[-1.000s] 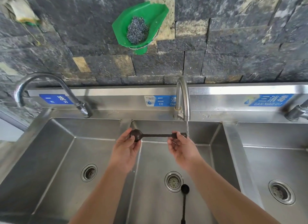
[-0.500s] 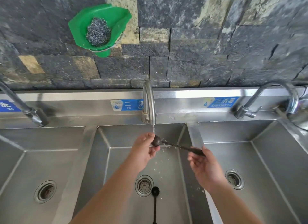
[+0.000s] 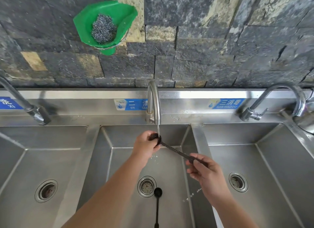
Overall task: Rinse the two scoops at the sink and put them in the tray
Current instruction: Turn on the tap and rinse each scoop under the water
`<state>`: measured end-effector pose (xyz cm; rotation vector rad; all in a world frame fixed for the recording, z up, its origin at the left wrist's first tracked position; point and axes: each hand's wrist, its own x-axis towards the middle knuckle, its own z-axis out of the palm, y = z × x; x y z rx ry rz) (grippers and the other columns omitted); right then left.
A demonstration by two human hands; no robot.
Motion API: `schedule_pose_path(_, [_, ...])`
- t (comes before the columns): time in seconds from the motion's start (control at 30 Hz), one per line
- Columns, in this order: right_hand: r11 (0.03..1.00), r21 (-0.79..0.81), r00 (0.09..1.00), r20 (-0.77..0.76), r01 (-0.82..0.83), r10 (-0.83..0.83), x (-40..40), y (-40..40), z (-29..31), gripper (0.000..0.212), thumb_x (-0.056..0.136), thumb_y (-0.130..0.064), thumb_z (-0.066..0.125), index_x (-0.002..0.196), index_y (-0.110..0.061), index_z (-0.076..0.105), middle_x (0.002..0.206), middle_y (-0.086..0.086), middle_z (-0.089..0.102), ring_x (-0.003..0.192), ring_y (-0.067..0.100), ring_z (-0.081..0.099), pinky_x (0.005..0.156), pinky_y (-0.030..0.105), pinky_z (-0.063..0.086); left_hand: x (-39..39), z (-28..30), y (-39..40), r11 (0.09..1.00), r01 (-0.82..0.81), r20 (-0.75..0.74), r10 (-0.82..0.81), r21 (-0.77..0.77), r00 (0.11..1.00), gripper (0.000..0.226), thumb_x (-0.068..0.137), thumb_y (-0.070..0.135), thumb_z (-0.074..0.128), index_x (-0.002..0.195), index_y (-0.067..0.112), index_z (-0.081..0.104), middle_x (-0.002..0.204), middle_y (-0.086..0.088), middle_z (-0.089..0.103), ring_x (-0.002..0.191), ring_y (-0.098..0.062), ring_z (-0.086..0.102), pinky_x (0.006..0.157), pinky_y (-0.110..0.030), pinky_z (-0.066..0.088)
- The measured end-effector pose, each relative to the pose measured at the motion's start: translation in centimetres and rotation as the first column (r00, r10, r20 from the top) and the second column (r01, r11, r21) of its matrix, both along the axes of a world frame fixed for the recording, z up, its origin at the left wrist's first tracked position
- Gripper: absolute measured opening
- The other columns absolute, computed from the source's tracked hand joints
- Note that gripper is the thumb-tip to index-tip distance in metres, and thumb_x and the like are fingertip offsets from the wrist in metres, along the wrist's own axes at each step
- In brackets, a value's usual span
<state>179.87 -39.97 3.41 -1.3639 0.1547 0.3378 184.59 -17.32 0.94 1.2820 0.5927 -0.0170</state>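
Since a second ago the scoop (image 3: 171,147) has shifted right: its bowl, then clear of the stream, now sits directly under the running water from the middle faucet (image 3: 154,103), and the handle end has dropped toward 4 o'clock.

Left to right: the left basin (image 3: 20,160) holds nothing visible. In the middle basin (image 3: 108,160), the left hand (image 3: 146,147) is closed around the scoop's bowl, fingers rubbing it beneath the stream. The handle runs down toward 4 o'clock to the right hand (image 3: 206,172), which pinches its end between fingertips. The second scoop (image 3: 157,204) lies on the basin floor at 6 o'clock from the faucet, its bowl just beside the drain (image 3: 146,186). No tray is in view.

Risk: the right hand's pinch is light and the handle is wet, so the scoop could slip and drop into the basin. Water striking the bowl may splash outward; droplets already fall below it.
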Motion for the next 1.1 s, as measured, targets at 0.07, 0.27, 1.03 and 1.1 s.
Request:
schedule_pose_path(0.07, [0.993, -0.115, 0.998, 0.056, -0.010, 0.016, -0.3, 0.3, 0.1, 0.023, 0.095, 0.004, 0.050, 0.106, -0.007, 0.067, 0.081, 0.013, 0.075, 0.062, 0.021, 0.066, 0.058, 0.026, 0.054, -0.2, -0.3, 0.1, 0.975, 0.023, -0.016, -0.020, 0.222, 1.000, 0.021, 0.084, 0.001, 0.065, 0.083, 0.022, 0.062, 0.089, -0.011, 0.070, 0.054, -0.013, 0.069, 0.042, -0.018, 0.046])
schedule_pose_path(0.27, [0.880, -0.474, 0.938, 0.311, 0.016, 0.151, -2.1, 0.6, 1.2, 0.035, 0.092, -0.004, 0.058, 0.102, -0.036, 0.067, 0.085, -0.003, 0.076, 0.072, 0.015, 0.072, 0.069, 0.027, 0.057, -0.5, -0.5, -0.5, 0.995, 0.036, -0.057, -0.031, 0.096, 0.998, 0.038, 0.091, -0.009, 0.044, 0.096, 0.022, 0.067, 0.088, -0.011, 0.069, 0.046, -0.013, 0.067, 0.040, -0.017, 0.046])
schedule_pose_path(1.03, [0.577, -0.769, 0.736, 0.555, 0.277, 0.386, -9.3, 2.6, -2.1, 0.032, 0.075, -0.005, 0.069, 0.103, -0.018, 0.074, 0.101, -0.006, 0.071, 0.083, 0.003, 0.066, 0.072, 0.014, 0.052, -7.8, -2.2, -3.8, 0.738, 0.284, 0.031, -0.337, -0.612, 0.941, 0.024, 0.094, -0.002, 0.049, 0.091, 0.012, 0.068, 0.091, -0.005, 0.071, 0.081, -0.018, 0.069, 0.064, -0.024, 0.057])
schedule_pose_path(1.1, [0.590, -0.785, 0.821, 0.456, 0.189, 0.344, -10.0, 2.8, -2.3, 0.028, 0.076, -0.019, 0.063, 0.102, -0.028, 0.071, 0.087, -0.008, 0.071, 0.073, 0.004, 0.063, 0.065, 0.015, 0.051, -8.1, -2.6, -4.2, 0.766, 0.249, 0.005, -0.306, -0.592, 0.952, 0.017, 0.091, -0.002, 0.054, 0.094, 0.012, 0.063, 0.082, -0.004, 0.065, 0.074, -0.015, 0.064, 0.061, -0.021, 0.054])
